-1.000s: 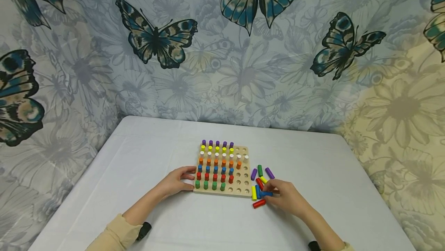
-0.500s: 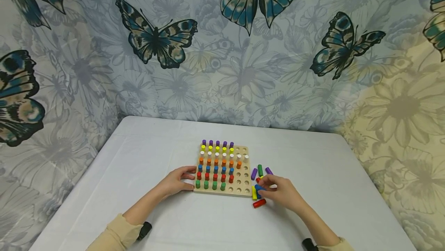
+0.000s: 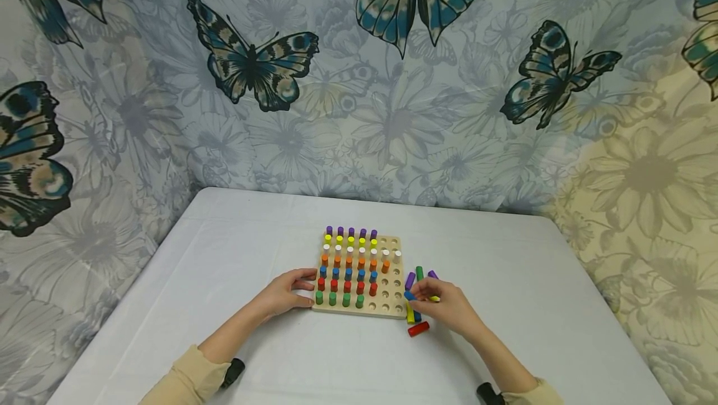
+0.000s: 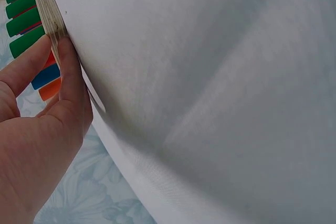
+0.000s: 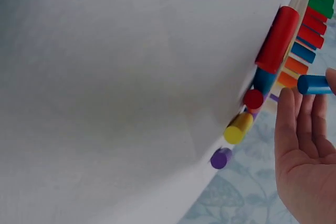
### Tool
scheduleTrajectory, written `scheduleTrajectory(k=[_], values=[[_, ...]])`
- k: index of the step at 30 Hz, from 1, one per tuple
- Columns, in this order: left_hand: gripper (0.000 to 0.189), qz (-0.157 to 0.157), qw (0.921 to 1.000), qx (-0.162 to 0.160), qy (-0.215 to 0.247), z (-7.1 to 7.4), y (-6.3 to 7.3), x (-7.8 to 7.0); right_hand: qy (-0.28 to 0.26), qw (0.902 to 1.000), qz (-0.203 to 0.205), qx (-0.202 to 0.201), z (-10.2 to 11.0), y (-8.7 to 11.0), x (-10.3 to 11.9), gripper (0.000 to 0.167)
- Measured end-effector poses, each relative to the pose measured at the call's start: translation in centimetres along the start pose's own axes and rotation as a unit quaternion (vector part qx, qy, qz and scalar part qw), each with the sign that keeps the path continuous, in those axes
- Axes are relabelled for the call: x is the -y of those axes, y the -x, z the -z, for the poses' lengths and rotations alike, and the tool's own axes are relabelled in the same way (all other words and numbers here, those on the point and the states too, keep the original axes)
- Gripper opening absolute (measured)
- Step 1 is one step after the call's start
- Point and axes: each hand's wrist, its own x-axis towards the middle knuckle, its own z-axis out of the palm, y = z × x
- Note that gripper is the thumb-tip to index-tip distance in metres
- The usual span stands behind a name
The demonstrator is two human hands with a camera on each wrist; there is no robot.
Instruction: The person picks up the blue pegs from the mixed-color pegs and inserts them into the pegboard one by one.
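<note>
A wooden pegboard [image 3: 387, 310] stands mid-table, with rows of coloured pegs upright in its holes and several bare holes at its right side. My left hand [image 3: 283, 293] rests against its left edge, thumb near the front corner; in the left wrist view its fingertips [image 4: 63, 45] touch the wooden edge beside the green pegs [image 4: 27, 41]. Just off the board's right edge, my right hand [image 3: 449, 308] pinches a blue peg [image 5: 313, 84] between thumb and finger, the other fingers extended below it. The hand partly covers the loose pegs in the head view.
Loose pegs lie right of the board: a red peg [image 3: 418, 329] nearest me, a yellow peg [image 3: 411, 313], a purple peg [image 3: 410, 280] and a green peg [image 3: 419, 273] among them. The white table's far edge [image 3: 359, 199] meets a butterfly-patterned wall covering.
My right hand has lifted the blue peg from among the loose pegs and moved it left towards the board's edge. The left hand and the board have stayed put.
</note>
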Motion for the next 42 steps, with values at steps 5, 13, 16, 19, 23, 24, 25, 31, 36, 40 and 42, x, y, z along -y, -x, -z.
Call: scheduleTrajectory(k=[5, 13, 16, 19, 23, 24, 25, 31, 36, 40, 42], values=[[0.069, -0.006, 1.0, 0.005, 0.002, 0.0, 0.1, -0.1, -0.01, 0.9998, -0.017, -0.01, -0.2, -0.3, 0.3, 0.018], [0.069, -0.009, 0.9999, 0.005, 0.006, 0.1, 0.3, -0.2, -0.022, 0.9992, -0.022, -0.023, -0.3, -0.7, 1.1, 0.019], [0.068, -0.006, 1.0, 0.003, 0.005, 0.1, 0.3, -0.2, -0.029, 0.999, -0.021, -0.025, -0.5, -1.0, 1.3, 0.019], [0.068, -0.006, 1.0, 0.002, 0.0, 0.0, 0.2, -0.2, -0.039, 0.9987, -0.02, -0.025, -0.6, -1.2, 1.4, 0.018], [0.068, -0.005, 1.0, 0.002, -0.004, 0.0, 0.1, -0.2, -0.051, 0.9984, -0.014, -0.021, -0.8, -1.6, 1.5, 0.017], [0.068, -0.004, 1.0, 0.0, -0.004, 0.0, 0.1, -0.1, -0.051, 0.9984, -0.013, -0.021, -0.9, -1.7, 1.5, 0.017], [0.068, -0.003, 1.0, 0.0, -0.005, 0.0, 0.1, -0.1, -0.051, 0.9984, -0.011, -0.021, -0.9, -1.8, 1.4, 0.017], [0.067, 0.002, 1.0, -0.002, -0.009, -0.1, -0.1, -0.1, -0.037, 0.9987, -0.006, -0.035, -1.2, -2.5, 1.6, 0.017], [0.067, 0.003, 1.0, -0.003, -0.005, -0.1, -0.2, 0.0, -0.023, 0.9987, -0.011, -0.044, -1.6, -3.0, 1.7, 0.016], [0.067, 0.003, 1.0, -0.003, -0.003, -0.1, -0.1, -0.1, -0.02, 0.9985, -0.017, -0.048, -2.0, -3.5, 1.8, 0.017], [0.067, 0.002, 1.0, -0.003, -0.004, -0.1, 0.0, -0.1, -0.021, 0.9985, -0.014, -0.049, -2.2, -3.7, 1.9, 0.017]])
